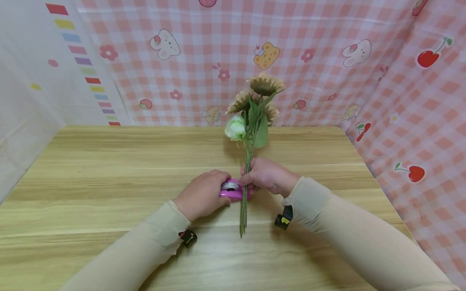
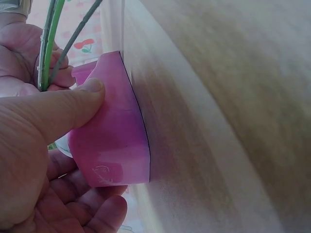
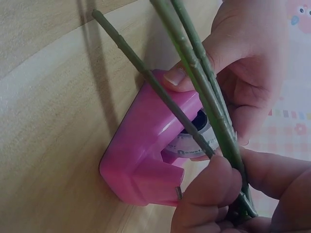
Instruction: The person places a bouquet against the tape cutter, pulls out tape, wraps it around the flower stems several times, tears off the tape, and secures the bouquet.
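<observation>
A wood-grained table (image 1: 127, 173), its light and darker brown streaks running from side to side, carries a pink tape dispenser (image 1: 233, 196), base down, with a roll of tape (image 1: 230, 186) in it.

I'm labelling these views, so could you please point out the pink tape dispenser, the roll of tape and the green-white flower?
Pink tape dispenser (image 2: 114, 131): left wrist view, on its broad side.
Roll of tape (image 3: 186, 146): right wrist view, on its printed outer band.
Green-white flower (image 1: 235, 128): head view, on its petals.
</observation>
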Action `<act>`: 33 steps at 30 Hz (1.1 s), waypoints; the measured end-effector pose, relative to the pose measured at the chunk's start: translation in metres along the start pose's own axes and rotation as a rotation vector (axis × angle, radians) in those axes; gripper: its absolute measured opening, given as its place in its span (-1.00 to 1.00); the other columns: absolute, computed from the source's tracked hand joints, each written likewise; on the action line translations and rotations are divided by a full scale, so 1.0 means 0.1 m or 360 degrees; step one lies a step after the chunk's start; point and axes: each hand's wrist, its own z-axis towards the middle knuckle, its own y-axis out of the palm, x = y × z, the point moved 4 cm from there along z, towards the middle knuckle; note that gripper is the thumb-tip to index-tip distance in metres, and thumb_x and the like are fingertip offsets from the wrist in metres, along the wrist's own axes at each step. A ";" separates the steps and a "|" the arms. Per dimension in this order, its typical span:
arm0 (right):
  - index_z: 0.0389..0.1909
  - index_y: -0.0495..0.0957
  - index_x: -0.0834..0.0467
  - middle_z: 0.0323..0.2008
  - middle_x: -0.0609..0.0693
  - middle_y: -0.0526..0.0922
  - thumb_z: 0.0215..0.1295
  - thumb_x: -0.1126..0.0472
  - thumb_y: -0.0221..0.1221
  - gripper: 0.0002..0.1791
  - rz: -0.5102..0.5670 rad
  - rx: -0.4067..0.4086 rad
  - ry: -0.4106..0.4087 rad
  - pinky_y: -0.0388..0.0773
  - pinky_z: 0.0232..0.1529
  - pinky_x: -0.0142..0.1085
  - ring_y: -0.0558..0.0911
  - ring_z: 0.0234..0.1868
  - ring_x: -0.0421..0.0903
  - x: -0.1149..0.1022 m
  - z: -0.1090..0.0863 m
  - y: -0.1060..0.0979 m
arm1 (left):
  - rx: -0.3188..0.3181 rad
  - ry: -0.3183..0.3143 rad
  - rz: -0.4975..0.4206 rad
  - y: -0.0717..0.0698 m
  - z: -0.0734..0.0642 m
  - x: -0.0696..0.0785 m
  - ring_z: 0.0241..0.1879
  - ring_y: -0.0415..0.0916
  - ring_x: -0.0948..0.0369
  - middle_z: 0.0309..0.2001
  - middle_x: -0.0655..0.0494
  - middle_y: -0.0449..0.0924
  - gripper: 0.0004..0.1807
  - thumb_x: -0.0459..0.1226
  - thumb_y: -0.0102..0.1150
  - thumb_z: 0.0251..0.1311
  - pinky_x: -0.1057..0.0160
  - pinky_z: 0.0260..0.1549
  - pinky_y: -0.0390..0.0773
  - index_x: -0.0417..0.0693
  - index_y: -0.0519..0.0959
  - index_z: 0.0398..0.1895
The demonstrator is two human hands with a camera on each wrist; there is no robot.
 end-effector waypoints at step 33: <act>-0.34 0.40 0.20 -0.45 0.00 0.50 0.37 0.41 0.19 -0.84 0.0000 -0.0057 0.0013 0.67 -0.34 -0.29 0.56 -0.46 -0.13 0.03 -0.04 -0.03 | -0.0009 -0.0020 0.0001 -0.01 -0.01 0.00 0.19 0.63 0.02 0.23 -0.06 0.66 -0.33 -0.05 0.52 0.21 0.02 0.30 0.60 -0.15 0.55 0.31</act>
